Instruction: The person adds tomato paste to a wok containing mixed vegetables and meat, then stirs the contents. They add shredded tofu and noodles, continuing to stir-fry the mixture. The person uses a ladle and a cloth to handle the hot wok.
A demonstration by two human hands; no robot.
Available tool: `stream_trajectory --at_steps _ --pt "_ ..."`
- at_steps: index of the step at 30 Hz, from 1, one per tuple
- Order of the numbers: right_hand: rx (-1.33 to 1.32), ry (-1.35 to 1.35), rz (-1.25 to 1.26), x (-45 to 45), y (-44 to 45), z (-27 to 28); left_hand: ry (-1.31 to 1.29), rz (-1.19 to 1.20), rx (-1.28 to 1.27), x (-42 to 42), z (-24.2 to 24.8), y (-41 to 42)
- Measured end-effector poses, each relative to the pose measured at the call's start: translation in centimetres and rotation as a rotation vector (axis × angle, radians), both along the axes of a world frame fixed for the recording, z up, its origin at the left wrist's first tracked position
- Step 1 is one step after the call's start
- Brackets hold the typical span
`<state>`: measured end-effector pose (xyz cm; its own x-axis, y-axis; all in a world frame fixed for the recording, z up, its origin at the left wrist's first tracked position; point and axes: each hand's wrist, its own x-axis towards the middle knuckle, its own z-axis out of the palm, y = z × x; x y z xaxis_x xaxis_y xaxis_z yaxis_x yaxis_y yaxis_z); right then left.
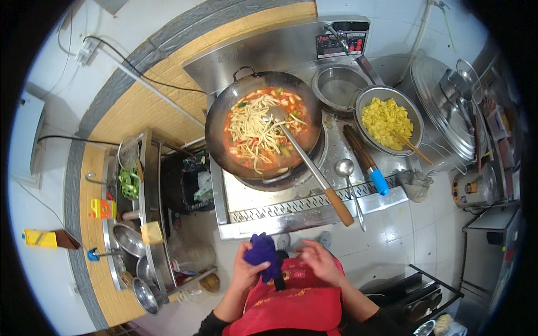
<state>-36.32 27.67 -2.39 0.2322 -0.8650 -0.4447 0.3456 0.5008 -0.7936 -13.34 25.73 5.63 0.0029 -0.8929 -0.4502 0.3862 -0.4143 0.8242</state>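
A crumpled purple cloth (264, 254) is gripped in my left hand (247, 269), in front of the red apron. Beside it, my right hand (316, 261) holds nothing, its fingers spread and slightly blurred. Ahead of both hands, a large wok (218, 126) sits on the stainless stove. Pale noodles (254, 126) lie heaped in a red broth with vegetable pieces. A ladle with a wooden handle (338, 206) rests with its bowl in the noodles, its handle reaching past the stove's front edge. A metal spoon (345, 168) lies to its right.
A metal bowl (414, 113) of yellow scrambled egg with chopsticks stands on the right, near a bamboo wok brush (360, 151) and a pot of water (338, 86). A large lidded pot (437, 113) is farther right. A sink counter (147, 235) with bowls runs along the left.
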Motion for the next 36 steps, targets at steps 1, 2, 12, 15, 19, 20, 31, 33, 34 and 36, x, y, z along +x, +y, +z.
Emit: stream_trajectory --at_steps 1,2,12,15,19,20,31,33,34,36 --pt "-0.088 -0.127 -0.040 0.7 -1.1 5.3 -0.320 -0.067 -0.094 -1.4 -0.3 -0.6" --pt "-0.240 0.011 0.035 0.9 -2.2 7.9 -0.403 -0.086 -0.154 -3.1 0.2 -1.2" --pt "-0.982 0.805 0.265 -1.2 -9.8 15.3 -1.121 -0.351 -0.602 -1.3 2.8 -5.4" --pt "-1.069 0.697 0.420 1.6 -10.8 17.7 -0.987 -0.196 -0.707 -1.9 3.9 -6.3" --pt "-1.033 0.753 0.617 3.9 -11.1 19.4 -0.659 -0.073 -0.616 -1.2 2.6 -6.6" --pt "-0.999 0.772 0.661 3.7 -11.3 20.7 -0.595 -0.056 -0.540 -0.8 2.0 -6.5" --pt "-0.333 1.630 0.671 -3.6 -19.8 9.9 0.738 0.225 0.198 -1.5 -1.7 -9.3" --pt "-0.349 1.597 0.673 -5.3 -20.8 10.5 0.706 0.266 0.204 -2.8 -1.6 -10.8" --pt "-0.432 1.609 0.675 -6.2 -21.3 11.3 0.752 0.300 0.226 -3.1 -2.4 -11.5" --pt "-0.490 1.592 0.700 -7.8 -22.3 13.9 0.831 0.352 0.247 -4.3 -4.5 -13.2"
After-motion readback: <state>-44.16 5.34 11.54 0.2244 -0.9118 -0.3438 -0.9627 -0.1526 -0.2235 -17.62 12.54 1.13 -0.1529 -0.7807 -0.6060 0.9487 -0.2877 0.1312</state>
